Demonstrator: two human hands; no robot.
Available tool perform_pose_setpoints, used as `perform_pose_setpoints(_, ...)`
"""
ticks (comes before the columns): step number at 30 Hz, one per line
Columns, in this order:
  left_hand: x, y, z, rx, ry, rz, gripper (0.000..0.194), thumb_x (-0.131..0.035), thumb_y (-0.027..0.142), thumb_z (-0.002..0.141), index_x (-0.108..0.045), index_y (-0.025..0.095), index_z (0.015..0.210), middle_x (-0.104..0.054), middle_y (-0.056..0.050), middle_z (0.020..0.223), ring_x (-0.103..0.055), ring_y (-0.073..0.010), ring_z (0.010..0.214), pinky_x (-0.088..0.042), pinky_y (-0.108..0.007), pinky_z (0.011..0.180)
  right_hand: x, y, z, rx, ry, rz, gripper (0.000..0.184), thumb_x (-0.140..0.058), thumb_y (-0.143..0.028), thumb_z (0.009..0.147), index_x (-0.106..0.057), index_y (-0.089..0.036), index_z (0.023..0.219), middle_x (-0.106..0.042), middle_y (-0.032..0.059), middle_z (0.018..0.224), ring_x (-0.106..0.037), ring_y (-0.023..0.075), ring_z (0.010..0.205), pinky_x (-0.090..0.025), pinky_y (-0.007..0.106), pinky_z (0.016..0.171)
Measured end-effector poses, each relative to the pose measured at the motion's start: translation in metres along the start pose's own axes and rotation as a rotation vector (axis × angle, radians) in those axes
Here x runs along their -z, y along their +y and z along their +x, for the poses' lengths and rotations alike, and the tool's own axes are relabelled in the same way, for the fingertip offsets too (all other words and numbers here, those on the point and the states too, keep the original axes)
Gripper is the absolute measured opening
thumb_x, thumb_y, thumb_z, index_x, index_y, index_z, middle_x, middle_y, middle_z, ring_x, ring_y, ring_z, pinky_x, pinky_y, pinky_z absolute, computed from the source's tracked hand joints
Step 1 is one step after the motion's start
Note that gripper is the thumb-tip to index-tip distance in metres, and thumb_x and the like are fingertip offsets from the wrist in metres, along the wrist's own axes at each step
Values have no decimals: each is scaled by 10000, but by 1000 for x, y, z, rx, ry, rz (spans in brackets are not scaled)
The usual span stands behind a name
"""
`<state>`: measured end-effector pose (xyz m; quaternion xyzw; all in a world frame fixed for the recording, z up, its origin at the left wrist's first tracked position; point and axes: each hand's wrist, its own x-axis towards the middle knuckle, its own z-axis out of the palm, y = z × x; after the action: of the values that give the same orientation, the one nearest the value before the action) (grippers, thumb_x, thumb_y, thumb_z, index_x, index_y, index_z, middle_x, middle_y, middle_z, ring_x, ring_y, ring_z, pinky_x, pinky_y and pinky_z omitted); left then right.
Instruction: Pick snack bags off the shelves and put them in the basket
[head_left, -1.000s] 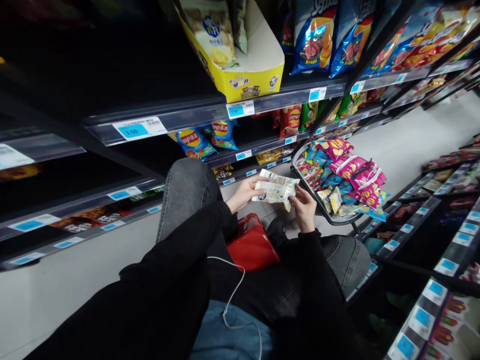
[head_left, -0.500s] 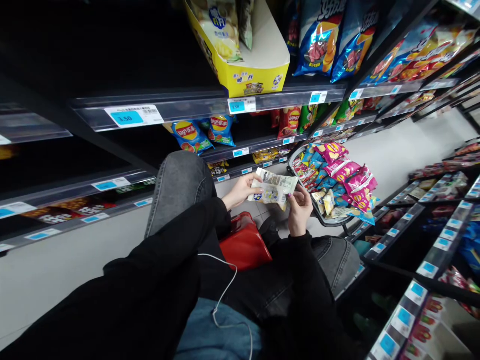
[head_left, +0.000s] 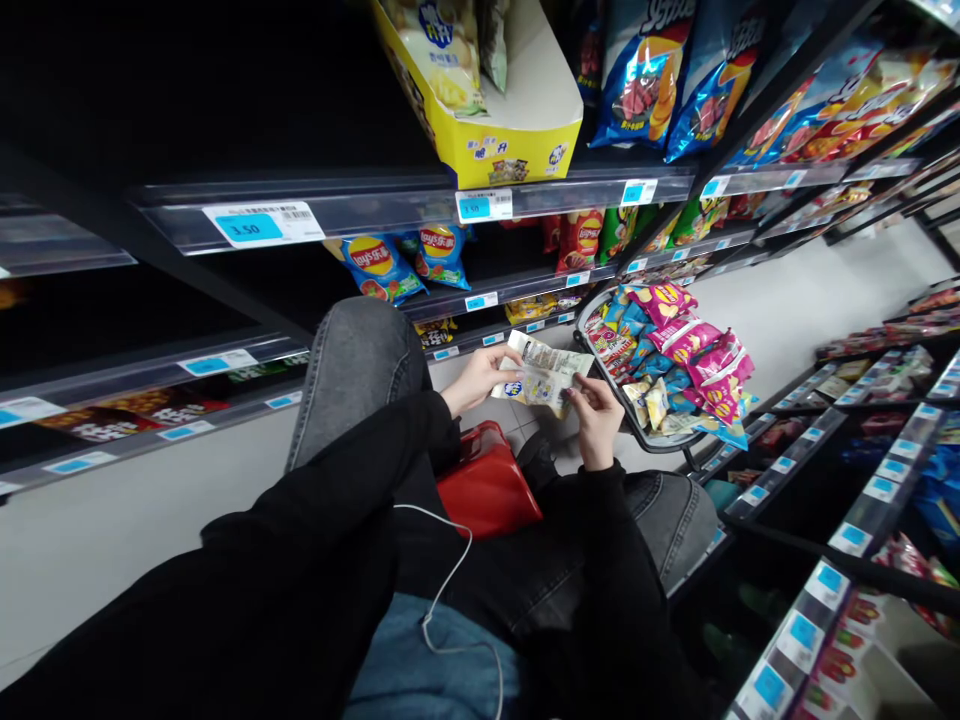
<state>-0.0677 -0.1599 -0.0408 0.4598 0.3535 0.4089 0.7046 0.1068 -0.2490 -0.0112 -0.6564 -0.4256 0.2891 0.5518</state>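
A pale snack bag (head_left: 541,372) with small print and a blue logo is stretched between my two hands, above the floor and between my knees. My left hand (head_left: 480,380) pinches its left end with the thumb on top. On the opposite end, the fingers of my right hand (head_left: 596,415) are closed at the bag's edge. Just right of the hands stands a dark basket (head_left: 637,430) heaped with pink chip bags (head_left: 686,340), blue bags and several small pale yellow bags (head_left: 654,402).
A red stool (head_left: 487,490) lies below my hands. Shelves rise in front, carrying a yellow display box (head_left: 510,150), blue chip bags (head_left: 641,80) and Lay's bags (head_left: 379,265). Another shelf row (head_left: 832,580) runs along the right. A white cable (head_left: 450,590) hangs over my lap.
The bag has tilted slightly, and its printed face with the blue logo now shows more openly. My right hand's fingers have shifted a little left along its edge.
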Motion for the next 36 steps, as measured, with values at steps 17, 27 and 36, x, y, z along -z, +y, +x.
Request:
perform_pose_setpoints(17,2,7,-2,-27,-133,343,266,-770,260,525,-699,132,747,-677,-42,775,-606,-172,743,-472,-260,694,3,1,3,-77,-224,14,213,-682,-361,652,-611,-183,745,-487,-35,615,-401,84,550,-375,220,534)
perform_pose_setpoints(27,1,11,-2,24,-58,324,198,-753,270,542,-705,117,657,-687,-60,696,-616,-180,691,-477,-272,677,-5,2,2,-71,-174,18,241,-702,-351,626,-655,-177,785,-527,-24,628,-428,88,554,-375,232,535)
perform_pose_setpoints(36,5,8,1,17,-198,369,210,-682,213,608,-734,132,795,-713,-67,827,-633,-205,795,-465,-279,743,-5,8,1,-44,-220,71,290,-624,-319,716,-627,-182,972,-561,-2,741,-458,96,610,-417,238,602)
